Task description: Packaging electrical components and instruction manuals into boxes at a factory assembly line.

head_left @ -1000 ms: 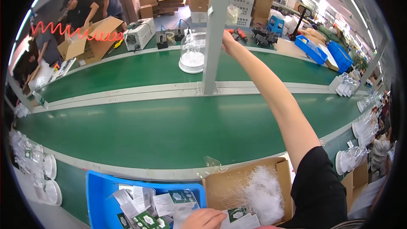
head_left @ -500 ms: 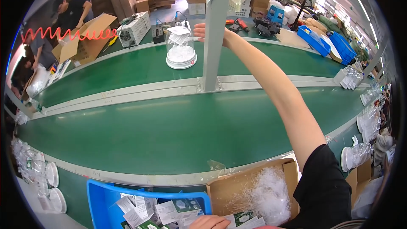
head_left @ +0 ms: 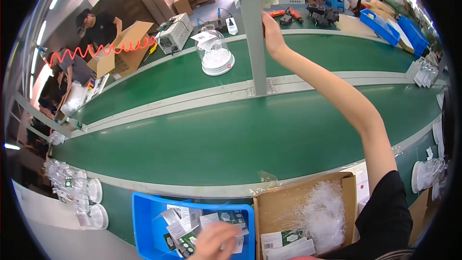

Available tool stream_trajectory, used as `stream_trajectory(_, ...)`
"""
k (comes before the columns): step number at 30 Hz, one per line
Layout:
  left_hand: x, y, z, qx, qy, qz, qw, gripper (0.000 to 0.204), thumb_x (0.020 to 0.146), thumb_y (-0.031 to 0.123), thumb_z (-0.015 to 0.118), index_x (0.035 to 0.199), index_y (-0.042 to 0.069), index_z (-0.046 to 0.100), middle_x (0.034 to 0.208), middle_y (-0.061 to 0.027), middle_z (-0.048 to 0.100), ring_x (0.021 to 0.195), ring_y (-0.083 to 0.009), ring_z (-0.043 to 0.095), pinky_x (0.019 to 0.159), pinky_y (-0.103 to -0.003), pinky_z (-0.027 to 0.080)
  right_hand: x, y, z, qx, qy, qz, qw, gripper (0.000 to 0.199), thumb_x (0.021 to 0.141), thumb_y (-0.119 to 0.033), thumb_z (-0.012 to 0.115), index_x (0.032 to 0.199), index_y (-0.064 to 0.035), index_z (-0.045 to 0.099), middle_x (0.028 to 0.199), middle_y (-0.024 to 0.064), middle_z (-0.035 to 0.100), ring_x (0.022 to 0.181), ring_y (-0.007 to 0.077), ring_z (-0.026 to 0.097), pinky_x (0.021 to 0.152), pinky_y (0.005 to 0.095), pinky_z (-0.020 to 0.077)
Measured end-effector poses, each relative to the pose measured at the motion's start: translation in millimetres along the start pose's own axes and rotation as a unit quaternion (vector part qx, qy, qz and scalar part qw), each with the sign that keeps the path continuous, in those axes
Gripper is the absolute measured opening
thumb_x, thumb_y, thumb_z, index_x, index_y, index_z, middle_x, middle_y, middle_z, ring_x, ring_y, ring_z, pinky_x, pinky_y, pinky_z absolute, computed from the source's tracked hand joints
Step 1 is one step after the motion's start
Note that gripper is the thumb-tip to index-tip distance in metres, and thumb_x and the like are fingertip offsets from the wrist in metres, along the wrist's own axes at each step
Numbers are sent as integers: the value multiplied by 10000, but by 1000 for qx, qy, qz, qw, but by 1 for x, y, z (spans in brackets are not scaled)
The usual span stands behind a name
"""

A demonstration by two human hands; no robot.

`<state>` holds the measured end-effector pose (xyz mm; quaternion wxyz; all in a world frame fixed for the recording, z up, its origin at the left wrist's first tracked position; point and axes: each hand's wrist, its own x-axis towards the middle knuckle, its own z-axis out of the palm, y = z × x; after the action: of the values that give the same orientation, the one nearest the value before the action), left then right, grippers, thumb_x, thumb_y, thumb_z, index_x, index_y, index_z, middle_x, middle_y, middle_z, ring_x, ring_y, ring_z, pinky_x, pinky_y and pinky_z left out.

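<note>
My right arm reaches across the green conveyor belts, and my right hand (head_left: 274,36) is beside a grey upright post. Its visible part looks stretched out, holding nothing that I can see; the post hides some fingers. Left of the post, a clear dome on a white round base (head_left: 217,65) stands on the far belt. A folded white leaflet (head_left: 205,41) rests at the dome's upper part. Smeared by motion, my left hand (head_left: 215,240) is above folded printed leaflets (head_left: 183,226) in a blue bin (head_left: 144,212); whether it grips one cannot be told.
The grey post (head_left: 255,53) rises from the rail between the belts. Right of the bin, a cardboard box (head_left: 276,204) holds clear stringy plastic (head_left: 325,212) and leaflets. More domes (head_left: 94,216) stand at the near left. Two people work at the far left beside an open carton (head_left: 132,43).
My right hand has drawn back from beside the dome to the post's right side. My left hand has come up over the leaflets in the blue bin. The view has shifted.
</note>
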<state>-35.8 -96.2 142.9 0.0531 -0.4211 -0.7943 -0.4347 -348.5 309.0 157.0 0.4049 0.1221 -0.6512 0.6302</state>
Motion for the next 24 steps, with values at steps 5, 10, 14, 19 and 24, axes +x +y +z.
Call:
stream_trajectory(5, 113, -83, -27, 133, 2, 31, 991, 469, 786, -43, 653, 1243, -15, 549, 1256, -214, 589, 1167, -380, 571, 1004, -426, 447, -19, -8, 5, 17, 42, 7, 999, 442, 1038, -359, 383, 1245, -13, 563, 975, 39, 594, 867, 127, 530, 772, 256, 419)
stream_trajectory(10, 294, -232, -5, 295, 106, 133, 940, 713, 837, 155, 707, 1417, -41, 341, 1475, -274, 346, 1336, -413, 398, 1098, -440, 359, -12, 8, 16, -75, 66, -71, 992, 448, 1015, -362, 415, 1164, 27, 581, 996, 163, 646, 923, 222, 608, 838, 320, 470)
stream_trajectory(14, 375, -270, 2, 464, 208, 112, 854, 688, 817, 234, 734, 1357, -30, 402, 1400, -284, 440, 1252, -417, 485, 989, -461, 448, -14, 8, 16, -110, 91, -79, 987, 517, 985, -443, 431, 1129, 27, 594, 892, 193, 657, 840, 278, 646, 786, 358, 492)
stream_trajectory(19, 392, -305, -4, 356, 110, -124, 920, 360, 864, 208, 656, 1139, 13, 530, 1077, -250, 650, 1008, -422, 635, 822, -499, 519, -15, 5, 14, -133, 81, -102, 983, 582, 1035, -475, 360, 1213, 40, 563, 920, 63, 627, 864, 136, 557, 798, 276, 452)
stream_trajectory(24, 393, -338, -22, 316, 323, -68, 889, 270, 881, 125, 550, 1121, 18, 613, 941, -237, 686, 879, -410, 675, 790, -499, 533, -17, 5, 8, -120, 77, -73, 987, 606, 1031, -501, 358, 1223, 38, 558, 913, 61, 626, 859, 131, 554, 792, 267, 450)
